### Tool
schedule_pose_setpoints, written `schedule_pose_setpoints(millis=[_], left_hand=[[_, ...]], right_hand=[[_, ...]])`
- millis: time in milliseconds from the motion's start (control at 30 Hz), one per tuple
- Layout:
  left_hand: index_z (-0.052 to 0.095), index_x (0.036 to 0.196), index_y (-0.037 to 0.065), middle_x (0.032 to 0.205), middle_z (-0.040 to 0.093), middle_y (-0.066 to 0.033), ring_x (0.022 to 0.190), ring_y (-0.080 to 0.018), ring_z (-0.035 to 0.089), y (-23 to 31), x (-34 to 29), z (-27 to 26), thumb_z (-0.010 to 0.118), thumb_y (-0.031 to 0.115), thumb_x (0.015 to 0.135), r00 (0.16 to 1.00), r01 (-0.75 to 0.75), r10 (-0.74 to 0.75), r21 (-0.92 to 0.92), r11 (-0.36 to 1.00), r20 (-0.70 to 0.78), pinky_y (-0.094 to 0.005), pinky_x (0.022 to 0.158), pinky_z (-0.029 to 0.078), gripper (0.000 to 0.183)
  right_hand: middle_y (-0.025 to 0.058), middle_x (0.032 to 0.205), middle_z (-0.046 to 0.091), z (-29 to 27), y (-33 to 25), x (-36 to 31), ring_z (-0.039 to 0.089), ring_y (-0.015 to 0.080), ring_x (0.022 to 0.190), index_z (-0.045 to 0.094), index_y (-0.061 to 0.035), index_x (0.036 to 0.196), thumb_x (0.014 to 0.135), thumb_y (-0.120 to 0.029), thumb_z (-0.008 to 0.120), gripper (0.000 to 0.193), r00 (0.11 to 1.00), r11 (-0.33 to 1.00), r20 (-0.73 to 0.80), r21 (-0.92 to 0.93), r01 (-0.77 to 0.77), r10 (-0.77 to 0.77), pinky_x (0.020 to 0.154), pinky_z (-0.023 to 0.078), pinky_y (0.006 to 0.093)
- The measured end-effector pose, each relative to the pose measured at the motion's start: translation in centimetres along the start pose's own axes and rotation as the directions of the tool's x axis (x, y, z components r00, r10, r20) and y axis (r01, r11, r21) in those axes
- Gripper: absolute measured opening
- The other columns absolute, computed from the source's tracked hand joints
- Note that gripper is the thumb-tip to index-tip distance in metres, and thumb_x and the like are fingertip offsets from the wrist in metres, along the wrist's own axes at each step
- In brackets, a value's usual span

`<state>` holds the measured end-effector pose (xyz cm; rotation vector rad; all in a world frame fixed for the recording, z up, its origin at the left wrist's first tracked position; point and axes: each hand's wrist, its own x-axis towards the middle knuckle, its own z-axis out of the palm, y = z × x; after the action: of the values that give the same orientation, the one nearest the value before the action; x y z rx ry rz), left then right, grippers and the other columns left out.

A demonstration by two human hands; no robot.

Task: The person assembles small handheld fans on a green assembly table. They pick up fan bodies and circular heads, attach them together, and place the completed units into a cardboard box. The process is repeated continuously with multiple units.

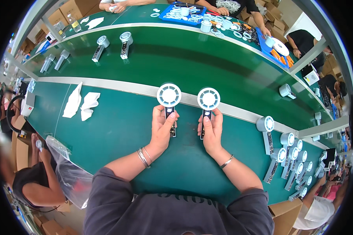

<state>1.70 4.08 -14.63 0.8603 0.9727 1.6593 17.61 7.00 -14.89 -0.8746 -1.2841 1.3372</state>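
Two handheld fans sit in my hands, one each, above the green table (121, 129). Going left to right: two white cloths (80, 103) lie on the table well to my left. My left hand (162, 129) is clamped around the dark handle of the left fan (169, 95), thumb pressed on its front, the round white head pointing away from me. Just beside it, my right hand (211, 131) is closed on the handle of the right fan (208, 98), held the same way, level with the first. Farther right, one fan (266, 129) lies alone near the grey strip, then a cluster of fans (294, 160), roughly ten, crowds the table's right end. Beyond the strip, on the belt (192, 66), I count two more fans lying near its far edge.
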Motion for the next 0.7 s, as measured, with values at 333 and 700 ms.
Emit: schedule_pose_setpoints(millis=[333, 700], left_hand=[[0.041, 0.113, 0.006, 0.091, 0.055, -0.0046, 0.078, -0.0103, 0.052, 1.5, 0.3, -2.3, 0.059, 0.014, 0.086, 0.988, 0.132, -0.123, 0.101, 0.986, -0.089, -0.0232, 0.062, 0.044, 0.033], [0.059, 0.095, -0.001, 0.076, 0.057, 0.0006, 0.064, -0.0045, 0.048, 6.4, 1.1, -14.6, 0.061, 0.014, 0.085, 0.954, 0.198, -0.011, 0.606, 0.770, -0.298, -0.0192, 0.056, 0.038, 0.018]], right_hand=[[0.0053, 0.080, 0.052, 4.6, -0.7, 0.7, 0.050, 0.0093, 0.056, 0.029, -0.0025, 0.122, 0.085, -0.021, 0.060, 0.052, 0.948, 0.949, -0.034, 0.038, -0.314, 0.315, 0.043, 0.042, 0.0226], [0.0235, 0.100, 0.052, 14.6, 2.1, 3.2, 0.052, 0.0368, 0.096, 0.049, 0.0058, 0.097, 0.074, -0.018, 0.061, 0.035, 0.971, 0.776, 0.188, -0.631, 0.002, 0.150, 0.081, 0.046, 0.0422]])
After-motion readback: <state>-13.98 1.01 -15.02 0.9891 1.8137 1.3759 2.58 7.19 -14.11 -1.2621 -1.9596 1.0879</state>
